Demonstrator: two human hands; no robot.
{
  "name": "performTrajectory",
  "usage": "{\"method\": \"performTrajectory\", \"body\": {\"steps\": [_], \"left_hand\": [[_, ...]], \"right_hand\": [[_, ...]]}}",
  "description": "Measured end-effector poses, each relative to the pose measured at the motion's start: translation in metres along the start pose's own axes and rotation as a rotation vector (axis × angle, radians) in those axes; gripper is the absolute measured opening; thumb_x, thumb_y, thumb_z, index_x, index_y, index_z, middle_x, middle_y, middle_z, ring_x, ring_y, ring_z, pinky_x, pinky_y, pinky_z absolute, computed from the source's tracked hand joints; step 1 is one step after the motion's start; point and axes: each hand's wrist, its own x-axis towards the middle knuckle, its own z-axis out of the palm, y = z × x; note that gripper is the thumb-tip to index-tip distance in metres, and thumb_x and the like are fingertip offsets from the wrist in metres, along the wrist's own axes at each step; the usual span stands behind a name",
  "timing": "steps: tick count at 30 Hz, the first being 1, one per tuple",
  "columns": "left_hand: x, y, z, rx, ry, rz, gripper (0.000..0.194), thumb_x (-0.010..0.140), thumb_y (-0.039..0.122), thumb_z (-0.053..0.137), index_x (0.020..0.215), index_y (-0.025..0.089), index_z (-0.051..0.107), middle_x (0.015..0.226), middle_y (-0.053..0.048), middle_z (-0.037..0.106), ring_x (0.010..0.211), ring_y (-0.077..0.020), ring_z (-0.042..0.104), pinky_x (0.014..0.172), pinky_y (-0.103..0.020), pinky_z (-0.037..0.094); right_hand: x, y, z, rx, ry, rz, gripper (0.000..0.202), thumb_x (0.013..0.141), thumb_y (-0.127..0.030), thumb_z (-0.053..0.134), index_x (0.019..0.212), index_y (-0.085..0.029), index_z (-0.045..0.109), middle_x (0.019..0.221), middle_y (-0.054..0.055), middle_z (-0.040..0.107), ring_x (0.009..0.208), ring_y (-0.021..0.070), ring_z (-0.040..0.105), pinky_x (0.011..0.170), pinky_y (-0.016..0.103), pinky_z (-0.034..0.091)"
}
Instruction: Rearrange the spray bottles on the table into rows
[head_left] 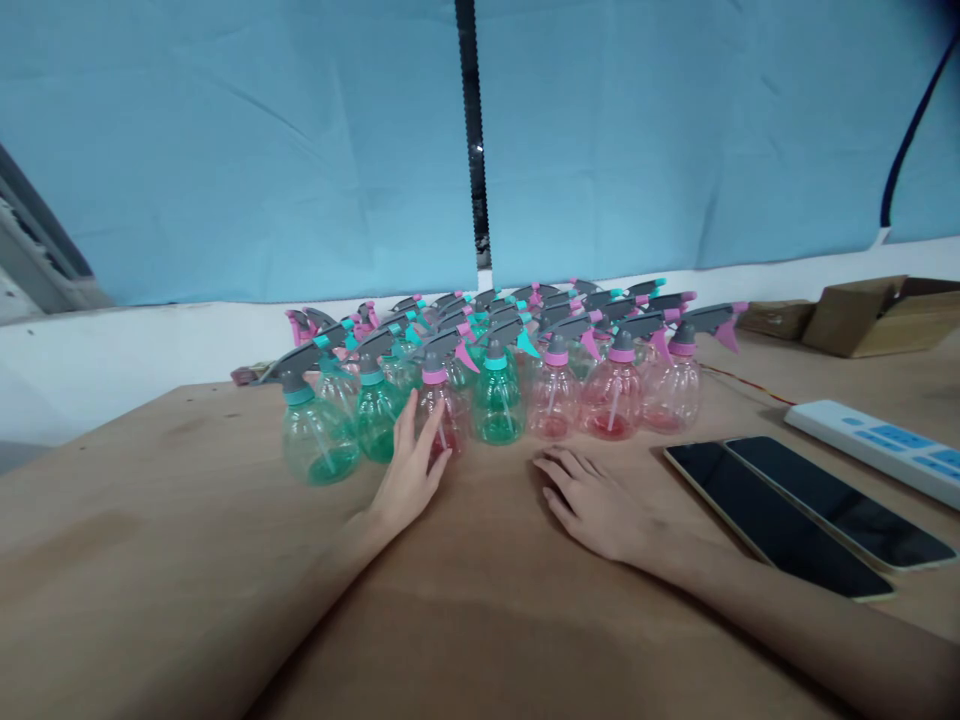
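Several clear spray bottles with grey trigger heads stand upright in close rows at the middle of the table. My left hand (411, 465) is open, fingers apart, in front of a pink-collared spray bottle (448, 428); whether it touches the bottle I cannot tell. Left of that hand are two green spray bottles (321, 450) (375, 412). Another green spray bottle (497, 405) stands just to the right, beside pink spray bottles (553, 402) (613, 398) (673, 395). My right hand (592, 500) rests on the tabletop, holding nothing, its fingers loosely bent and slightly apart.
Two dark-screened phones (776, 515) (840, 500) lie beside my right forearm. A white power strip (885, 445) is behind them, with a thin wire leading back. Cardboard boxes (862, 320) (776, 318) sit at the far right. Blue sheeting (300, 150) covers the wall behind the table (187, 520).
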Motion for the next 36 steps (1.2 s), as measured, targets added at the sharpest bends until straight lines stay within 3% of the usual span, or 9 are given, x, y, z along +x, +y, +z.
{"method": "performTrajectory", "body": {"steps": [11, 15, 19, 24, 27, 36], "left_hand": [[-0.002, -0.001, 0.004, 0.002, -0.163, -0.059, 0.075, 0.088, 0.031, 0.046, 0.142, 0.029, -0.006, 0.147, -0.011, -0.025, 0.136, -0.0337, -0.003, 0.106, -0.051, 0.022], [-0.004, 0.006, 0.002, 0.084, -0.137, 0.04, 0.074, 0.088, 0.028, 0.045, 0.142, 0.027, -0.006, 0.146, -0.009, -0.027, 0.136, -0.0343, -0.008, 0.107, -0.052, 0.019], [-0.008, 0.023, -0.002, 0.101, -0.191, 0.203, 0.063, 0.089, 0.024, 0.04, 0.143, 0.026, 0.007, 0.149, -0.007, -0.019, 0.137, -0.0302, -0.006, 0.11, -0.049, 0.016], [-0.009, 0.041, -0.004, 0.015, -0.58, 0.226, 0.058, 0.092, 0.038, 0.032, 0.142, 0.017, 0.014, 0.151, -0.009, 0.006, 0.137, -0.0211, 0.011, 0.111, -0.039, 0.021], [-0.005, 0.044, -0.003, 0.018, -0.724, 0.225, 0.058, 0.093, 0.043, 0.025, 0.142, 0.014, 0.018, 0.149, -0.009, 0.016, 0.137, -0.0195, 0.015, 0.111, -0.039, 0.019], [-0.001, 0.044, -0.003, -0.006, -0.735, 0.234, 0.053, 0.092, 0.043, 0.027, 0.139, 0.019, 0.029, 0.148, -0.005, 0.019, 0.136, -0.0199, 0.017, 0.111, -0.041, 0.018]], "right_hand": [[0.0, 0.0, 0.001, 0.016, 0.005, 0.002, 0.041, 0.088, -0.022, 0.035, 0.123, -0.007, 0.05, 0.126, 0.017, 0.05, 0.118, 0.0272, 0.043, 0.099, 0.044, 0.035], [0.0, 0.0, 0.001, 0.018, 0.014, -0.002, 0.041, 0.088, -0.023, 0.034, 0.123, -0.008, 0.05, 0.126, 0.016, 0.05, 0.118, 0.0266, 0.043, 0.099, 0.043, 0.035], [0.001, 0.0, 0.001, 0.021, -0.004, 0.0, 0.042, 0.088, -0.022, 0.035, 0.124, -0.007, 0.05, 0.127, 0.017, 0.05, 0.119, 0.0266, 0.043, 0.1, 0.043, 0.034], [0.002, 0.0, 0.001, 0.048, 0.003, -0.023, 0.042, 0.088, -0.022, 0.035, 0.124, -0.007, 0.049, 0.129, 0.016, 0.049, 0.122, 0.0251, 0.041, 0.103, 0.043, 0.032], [0.003, 0.0, 0.0, 0.059, -0.006, -0.041, 0.043, 0.088, -0.023, 0.033, 0.125, -0.008, 0.049, 0.131, 0.015, 0.048, 0.123, 0.0243, 0.04, 0.104, 0.043, 0.032], [0.005, 0.003, -0.005, 0.064, -0.113, -0.097, 0.049, 0.092, -0.029, 0.031, 0.134, -0.005, 0.04, 0.14, 0.013, 0.037, 0.131, 0.0236, 0.028, 0.109, 0.041, 0.024]]}}
